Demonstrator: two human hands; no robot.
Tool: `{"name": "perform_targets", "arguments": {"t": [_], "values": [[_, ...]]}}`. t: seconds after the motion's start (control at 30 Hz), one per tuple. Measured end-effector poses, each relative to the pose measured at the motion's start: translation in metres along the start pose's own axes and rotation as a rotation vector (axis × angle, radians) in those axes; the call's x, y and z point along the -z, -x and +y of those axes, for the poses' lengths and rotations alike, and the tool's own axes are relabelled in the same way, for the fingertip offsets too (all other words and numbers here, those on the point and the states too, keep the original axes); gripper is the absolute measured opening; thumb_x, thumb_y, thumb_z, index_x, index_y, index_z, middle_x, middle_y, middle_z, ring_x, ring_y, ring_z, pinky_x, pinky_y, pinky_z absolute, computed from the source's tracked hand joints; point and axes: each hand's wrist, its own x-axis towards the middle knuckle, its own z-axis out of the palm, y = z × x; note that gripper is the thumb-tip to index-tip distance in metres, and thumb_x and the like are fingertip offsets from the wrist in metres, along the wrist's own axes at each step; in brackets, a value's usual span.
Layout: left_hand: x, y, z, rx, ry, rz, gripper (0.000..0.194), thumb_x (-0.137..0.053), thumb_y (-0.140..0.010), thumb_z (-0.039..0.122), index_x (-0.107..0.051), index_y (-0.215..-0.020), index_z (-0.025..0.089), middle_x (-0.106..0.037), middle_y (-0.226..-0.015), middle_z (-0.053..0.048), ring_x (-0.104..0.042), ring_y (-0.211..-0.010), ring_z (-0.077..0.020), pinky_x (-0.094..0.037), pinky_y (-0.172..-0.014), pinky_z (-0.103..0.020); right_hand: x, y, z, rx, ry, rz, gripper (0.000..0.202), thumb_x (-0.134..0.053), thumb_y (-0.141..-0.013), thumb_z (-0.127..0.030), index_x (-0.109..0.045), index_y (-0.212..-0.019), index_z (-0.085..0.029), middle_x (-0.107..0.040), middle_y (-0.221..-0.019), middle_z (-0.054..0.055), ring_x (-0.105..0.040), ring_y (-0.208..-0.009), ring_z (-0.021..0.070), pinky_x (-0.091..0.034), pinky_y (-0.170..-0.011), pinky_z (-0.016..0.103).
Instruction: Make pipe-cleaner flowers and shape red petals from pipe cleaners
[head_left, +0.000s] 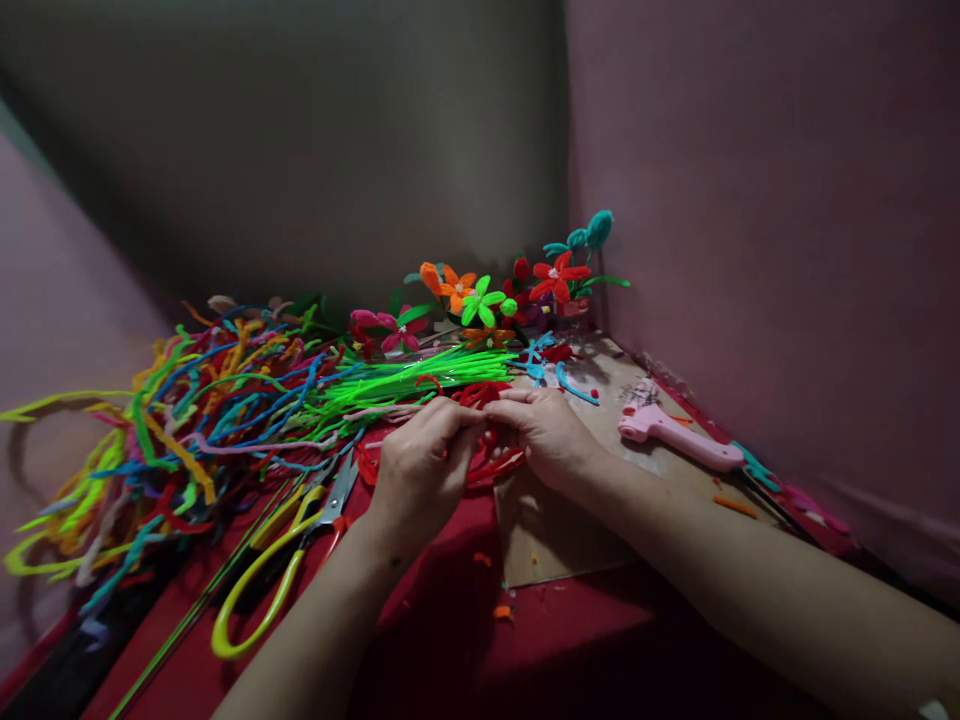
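Observation:
My left hand and my right hand meet at the middle of the table, fingertips pinched close together. Between and behind them are loops of red pipe cleaner, and both hands appear to grip part of it. The exact spot where the fingers pinch is small and partly hidden. A bundle of bright green pipe cleaners lies just beyond my hands. Yellow-handled scissors rest left of my left wrist, with their blades toward the bundle.
A tangled heap of coloured pipe cleaners spreads on the left. Pipe-cleaner flowers stand along the back wall. On the right, a pink glue gun lies on a cardboard sheet. Orange scraps dot the red cloth.

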Motion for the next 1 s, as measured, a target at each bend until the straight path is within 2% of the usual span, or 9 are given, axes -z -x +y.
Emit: {"name": "perform_targets", "arguments": {"t": [0.2, 0.3, 0.47, 0.6, 0.67, 0.77, 0.83, 0.9, 1.0], "values": [[-0.004, 0.005, 0.002, 0.027, -0.19, -0.014, 0.012, -0.047, -0.079, 0.012, -0.057, -0.075, 0.017, -0.062, -0.069, -0.001, -0.057, -0.061, -0.0117, -0.041, -0.058, -0.022, 0.0, 0.0, 0.003, -0.023, 0.043, -0.021, 0.012, -0.058, -0.063, -0.015, -0.056, -0.051, -0.014, -0.053, -0.046, -0.003, -0.047, -0.041, 0.006, -0.037, -0.043, 0.019], [-0.004, 0.005, 0.005, 0.24, -0.036, 0.009, 0.011, -0.053, -0.076, 0.015, -0.055, -0.086, 0.019, -0.061, -0.067, 0.003, -0.054, -0.055, -0.0095, -0.039, -0.054, -0.02, 0.0, 0.0, 0.003, -0.052, 0.019, -0.058, 0.009, -0.058, -0.064, -0.016, -0.059, -0.055, -0.014, -0.055, -0.048, -0.003, -0.048, -0.042, 0.0066, -0.038, -0.044, 0.02], [-0.001, 0.001, 0.003, 0.503, 0.207, 0.044, 0.049, -0.061, -0.071, 0.021, -0.044, -0.117, 0.021, -0.052, -0.057, 0.008, -0.051, -0.05, -0.0094, -0.038, -0.052, -0.02, 0.0, 0.0, 0.002, -0.098, -0.039, -0.103, 0.007, -0.06, -0.065, -0.018, -0.061, -0.06, -0.014, -0.057, -0.052, -0.002, -0.05, -0.044, 0.0076, -0.04, -0.047, 0.022], [0.002, -0.002, -0.005, 0.605, 0.458, -0.066, 0.037, -0.063, -0.071, 0.032, -0.052, -0.103, 0.017, -0.052, -0.054, 0.007, -0.049, -0.044, -0.0088, -0.038, -0.046, -0.02, 0.001, 0.001, 0.002, -0.108, -0.027, -0.136, 0.011, -0.063, -0.067, -0.022, -0.061, -0.061, -0.013, -0.057, -0.052, -0.001, -0.05, -0.044, 0.0078, -0.039, -0.047, 0.022], [0.002, -0.003, -0.009, 0.606, 0.512, -0.127, 0.024, -0.062, -0.072, 0.034, -0.055, -0.087, 0.016, -0.054, -0.055, 0.005, -0.047, -0.044, -0.0082, -0.037, -0.044, -0.02, 0.003, 0.0, 0.003, -0.093, -0.039, -0.158, 0.014, -0.066, -0.066, -0.025, -0.062, -0.062, -0.012, -0.057, -0.053, -0.001, -0.051, -0.045, 0.0081, -0.039, -0.047, 0.022], [0.001, -0.003, -0.012, 0.466, 0.418, -0.042, 0.014, -0.064, -0.072, 0.027, -0.06, -0.078, 0.016, -0.058, -0.066, 0.002, -0.052, -0.055, -0.0093, -0.041, -0.052, -0.02, 0.004, -0.002, 0.003, -0.102, -0.099, -0.17, 0.016, -0.071, -0.061, -0.024, -0.063, -0.066, -0.012, -0.06, -0.058, 0.0, -0.053, -0.049, 0.0091, -0.042, -0.051, 0.024], [0.0, -0.004, -0.013, 0.365, 0.443, 0.0, 0.017, -0.066, -0.07, 0.025, -0.063, -0.085, 0.016, -0.061, -0.084, -0.002, -0.057, -0.069, -0.0123, -0.046, -0.062, -0.022, 0.004, -0.003, 0.002, -0.129, -0.169, -0.178, 0.016, -0.072, -0.059, -0.021, -0.064, -0.07, -0.013, -0.061, -0.062, 0.0, -0.055, -0.052, 0.01, -0.043, -0.055, 0.025], [0.0, -0.004, -0.013, 0.336, 0.558, -0.069, 0.026, -0.064, -0.072, 0.023, -0.062, -0.097, 0.017, -0.062, -0.099, -0.006, -0.06, -0.082, -0.016, -0.048, -0.072, -0.026, 0.005, -0.004, 0.0, -0.168, -0.244, -0.188, 0.018, -0.072, -0.058, -0.019, -0.064, -0.073, -0.013, -0.062, -0.064, 0.0, -0.056, -0.054, 0.0103, -0.044, -0.056, 0.025], [0.002, -0.005, -0.013, 0.367, 0.631, -0.192, 0.029, -0.06, -0.075, 0.021, -0.06, -0.104, 0.016, -0.065, -0.096, -0.006, -0.061, -0.086, -0.0177, -0.049, -0.079, -0.029, 0.006, -0.005, -0.001, -0.204, -0.29, -0.189, 0.016, -0.071, -0.06, -0.018, -0.063, -0.073, -0.013, -0.06, -0.062, 0.0, -0.053, -0.05, 0.0086, -0.041, -0.05, 0.022]]}}
